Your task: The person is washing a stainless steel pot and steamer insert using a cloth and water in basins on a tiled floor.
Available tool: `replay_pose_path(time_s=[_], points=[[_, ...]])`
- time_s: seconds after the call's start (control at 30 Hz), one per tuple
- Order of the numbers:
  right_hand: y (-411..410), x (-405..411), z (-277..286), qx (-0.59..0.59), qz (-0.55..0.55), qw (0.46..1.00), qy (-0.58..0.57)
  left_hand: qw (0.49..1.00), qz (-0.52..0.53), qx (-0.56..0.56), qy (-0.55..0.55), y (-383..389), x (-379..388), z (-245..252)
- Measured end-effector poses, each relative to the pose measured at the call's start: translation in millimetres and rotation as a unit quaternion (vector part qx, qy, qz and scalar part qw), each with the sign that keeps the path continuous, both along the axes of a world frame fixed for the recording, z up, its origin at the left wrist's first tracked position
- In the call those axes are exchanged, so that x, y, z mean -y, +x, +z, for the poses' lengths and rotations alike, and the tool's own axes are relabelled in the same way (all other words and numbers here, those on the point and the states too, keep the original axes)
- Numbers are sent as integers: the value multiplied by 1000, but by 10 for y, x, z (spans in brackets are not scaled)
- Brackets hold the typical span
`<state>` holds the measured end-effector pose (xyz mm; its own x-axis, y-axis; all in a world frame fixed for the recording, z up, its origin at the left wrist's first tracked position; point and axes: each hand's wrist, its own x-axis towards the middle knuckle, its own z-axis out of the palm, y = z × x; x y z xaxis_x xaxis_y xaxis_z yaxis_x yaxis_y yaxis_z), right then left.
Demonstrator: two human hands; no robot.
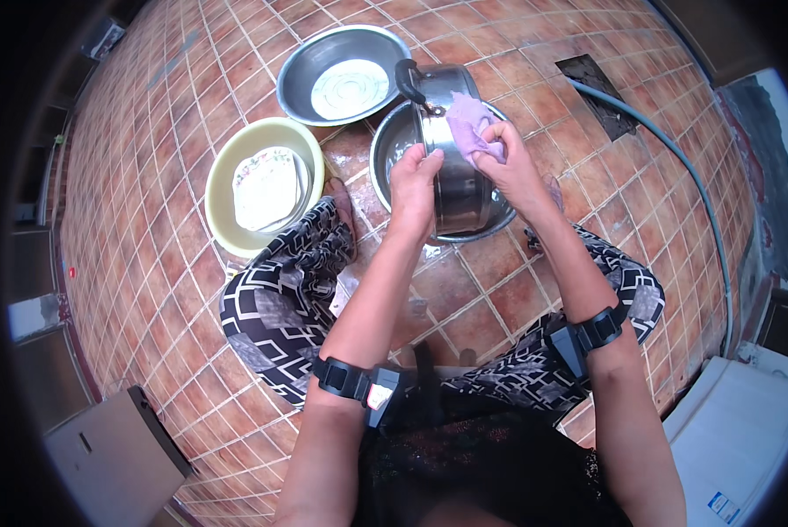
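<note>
My left hand grips the rim of a stainless steel pot, which is tipped on its side over a metal basin. A black loop handle sticks out from the pot's far end. Bunched in my right hand is a lilac cloth, pressed against the pot's outer wall near the handle rivets. Water shows in the basin under the pot. The pot hides much of that basin, and its inside faces away from view.
Beyond stands another metal basin. A pale yellow basin at the left holds white floral dishes. A blue-grey hose runs along the right from a dark floor opening. The tiled floor is wet near my feet.
</note>
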<state>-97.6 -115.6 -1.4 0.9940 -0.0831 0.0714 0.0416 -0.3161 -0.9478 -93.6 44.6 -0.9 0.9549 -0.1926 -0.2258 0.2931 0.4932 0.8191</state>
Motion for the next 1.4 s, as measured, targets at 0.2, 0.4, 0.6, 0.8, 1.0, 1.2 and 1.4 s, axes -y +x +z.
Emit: replay_pose_path(time_s=[0.2,0.4,0.6,0.8,1.0,1.2,1.4], points=[[236,-23,32,22,-52,998,2,1000,-3,-8,12,7,18,43],[646,-22,103,6,-116,991,69,999,-25,-8,42,8,31,61],[269,-173,126,136,-57,986,-84,997,-60,0,54,2,-87,-55],[-148,-379,263,204,40,939,-275,999,-34,9,28,-40,-109,3],[134,-485,243,225,-19,945,-235,993,-83,28,75,71,-175,-19],[393,-376,278,219,-86,944,-231,995,-87,26,39,19,-92,24],[48,-462,272,272,-10,920,-280,994,-100,35,15,13,-132,-25]])
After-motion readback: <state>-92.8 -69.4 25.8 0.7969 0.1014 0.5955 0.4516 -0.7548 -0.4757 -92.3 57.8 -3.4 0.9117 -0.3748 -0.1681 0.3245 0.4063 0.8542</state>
